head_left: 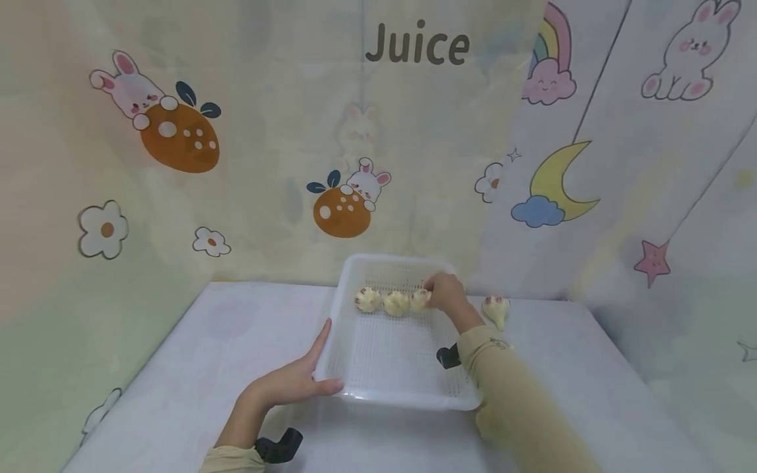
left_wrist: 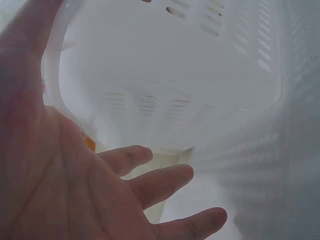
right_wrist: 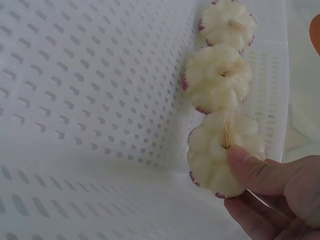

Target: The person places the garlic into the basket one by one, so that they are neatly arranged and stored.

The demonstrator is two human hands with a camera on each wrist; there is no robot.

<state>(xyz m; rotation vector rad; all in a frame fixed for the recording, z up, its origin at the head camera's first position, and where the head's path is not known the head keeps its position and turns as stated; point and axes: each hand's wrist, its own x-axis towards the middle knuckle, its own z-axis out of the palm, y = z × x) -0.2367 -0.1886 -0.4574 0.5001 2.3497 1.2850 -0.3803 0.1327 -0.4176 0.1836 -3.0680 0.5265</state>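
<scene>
Three whitish garlic bulbs with purple-streaked edges lie in a row along the far side of a white perforated plastic basket (head_left: 408, 396). At the right end of that row, my right hand (head_left: 446, 294) pinches one garlic bulb (right_wrist: 212, 155) between thumb and fingers; its dry stem shows beside the thumb. The middle garlic bulb (head_left: 396, 303) and the left garlic bulb (head_left: 368, 299) sit next to it. My left hand (head_left: 292, 381) touches the basket's near left corner, thumb at the rim. In the left wrist view its fingers (left_wrist: 162, 185) are extended beneath the basket.
Another garlic bulb (head_left: 495, 309) with a stem lies on the white table (head_left: 236, 341), right of the basket. A pale yellowish thing (head_left: 489, 424), partly hidden by the right sleeve, is near the basket's front right corner. A printed curtain (head_left: 266, 131) hangs behind the table.
</scene>
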